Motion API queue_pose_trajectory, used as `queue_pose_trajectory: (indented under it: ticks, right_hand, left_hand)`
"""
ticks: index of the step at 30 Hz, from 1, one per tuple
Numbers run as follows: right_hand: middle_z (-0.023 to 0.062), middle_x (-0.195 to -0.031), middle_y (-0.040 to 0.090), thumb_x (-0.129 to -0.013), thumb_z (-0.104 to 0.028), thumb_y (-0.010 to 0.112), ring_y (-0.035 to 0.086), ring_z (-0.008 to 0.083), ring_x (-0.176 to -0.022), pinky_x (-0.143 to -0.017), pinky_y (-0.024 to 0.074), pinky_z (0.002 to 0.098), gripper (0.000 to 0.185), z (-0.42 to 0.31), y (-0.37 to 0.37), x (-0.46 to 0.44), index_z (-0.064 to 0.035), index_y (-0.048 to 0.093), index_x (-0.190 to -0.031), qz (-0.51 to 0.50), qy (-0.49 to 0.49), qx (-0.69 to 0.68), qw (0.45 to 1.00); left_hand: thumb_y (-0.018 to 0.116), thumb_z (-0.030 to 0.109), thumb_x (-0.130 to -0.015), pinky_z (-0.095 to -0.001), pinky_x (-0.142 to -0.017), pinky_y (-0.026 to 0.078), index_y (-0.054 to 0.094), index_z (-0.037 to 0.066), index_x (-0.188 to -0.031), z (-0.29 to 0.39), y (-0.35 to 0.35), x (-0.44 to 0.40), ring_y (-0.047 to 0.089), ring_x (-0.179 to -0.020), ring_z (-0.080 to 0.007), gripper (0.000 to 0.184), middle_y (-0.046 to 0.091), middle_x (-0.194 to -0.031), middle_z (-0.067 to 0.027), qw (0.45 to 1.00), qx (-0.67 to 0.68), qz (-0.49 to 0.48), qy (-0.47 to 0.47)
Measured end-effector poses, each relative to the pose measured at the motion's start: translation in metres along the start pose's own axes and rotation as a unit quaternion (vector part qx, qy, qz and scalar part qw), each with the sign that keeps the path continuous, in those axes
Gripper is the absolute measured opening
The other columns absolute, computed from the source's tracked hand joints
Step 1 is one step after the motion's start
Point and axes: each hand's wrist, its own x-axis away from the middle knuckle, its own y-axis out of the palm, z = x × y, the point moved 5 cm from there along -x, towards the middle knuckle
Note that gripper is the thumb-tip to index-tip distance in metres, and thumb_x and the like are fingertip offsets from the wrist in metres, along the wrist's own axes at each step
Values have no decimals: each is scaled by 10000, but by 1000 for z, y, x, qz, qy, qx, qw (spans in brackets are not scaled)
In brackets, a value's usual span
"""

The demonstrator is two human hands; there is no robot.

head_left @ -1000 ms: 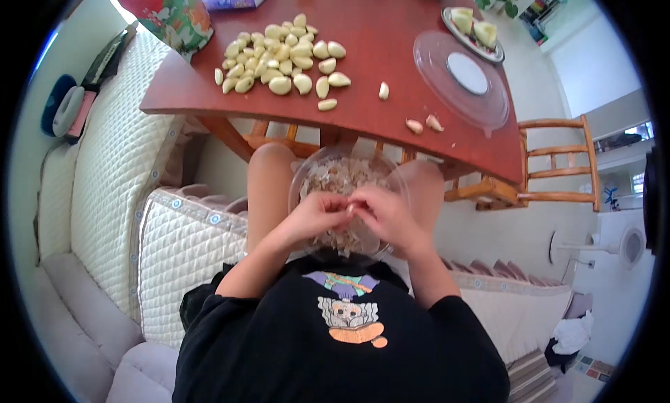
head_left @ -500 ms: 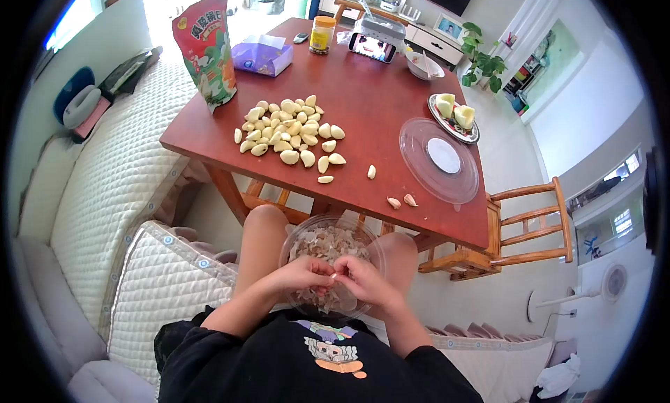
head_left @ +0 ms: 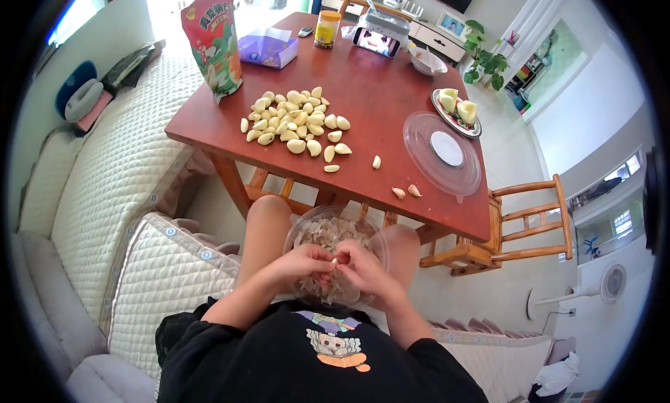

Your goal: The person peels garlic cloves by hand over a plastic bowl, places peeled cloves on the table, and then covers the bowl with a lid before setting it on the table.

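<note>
My left hand (head_left: 309,262) and my right hand (head_left: 363,267) meet over a clear plastic bowl (head_left: 380,253), fingertips pinched together. Between them shows a small pale garlic clove (head_left: 336,261), mostly covered by the fingers. Papery garlic skins (head_left: 335,230) fill the bowl, which rests between the thighs. On the table in front lies a heap of peeled garlic cloves (head_left: 293,117), with a single peeled clove (head_left: 377,162) apart to the right. Two unpeeled garlic cloves (head_left: 398,193) lie near the table's front edge.
The red-brown table (head_left: 279,174) carries a clear round lid (head_left: 419,167), a plate (head_left: 477,131) with fruit pieces, a white bowl (head_left: 427,62), a propped phone (head_left: 377,42), a yellow jar (head_left: 326,30), a purple tissue pack (head_left: 269,50) and a red-green pouch (head_left: 215,43). A wooden chair (head_left: 530,225) stands right.
The view has shifted slightly, so the table things sit a little higher and to the right. Both hands stay together over the bowl, their fingers slightly repositioned around the clove.
</note>
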Motion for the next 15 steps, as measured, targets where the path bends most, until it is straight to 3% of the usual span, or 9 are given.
queue_pose_trajectory:
  ticks: [7, 10, 15]
  right_hand:
    - [99, -866, 620, -749, 10, 677, 626, 232, -742, -624, 513, 301, 211, 2, -2, 4, -44, 568, -921, 77, -39, 76, 993]
    - [123, -801, 606, -745, -41, 664, 612, 305, -733, -634, 489, 367, 171, 2, -1, 5, -54, 562, -881, 74, -22, 81, 994]
    - [123, -783, 610, -741, -34, 657, 611, 303, -718, -628, 486, 370, 136, -7, -4, 3, -49, 581, -853, 80, -17, 93, 992]
  left_hand:
    - [616, 219, -894, -189, -643, 487, 618, 43, -984, 5, -2, 2, 594, -699, -58, 198, 627, -828, 11, 999, -23, 41, -7]
    - [623, 220, -889, -191, -636, 481, 616, 41, -985, 3, -2, 1, 585, -691, -60, 203, 620, -817, 14, 998, -38, 42, -6]
    - [620, 196, -890, -198, -624, 473, 606, 43, -972, -1, -3, -2, 570, -679, -63, 174, 610, -805, 14, 998, -47, 40, 3]
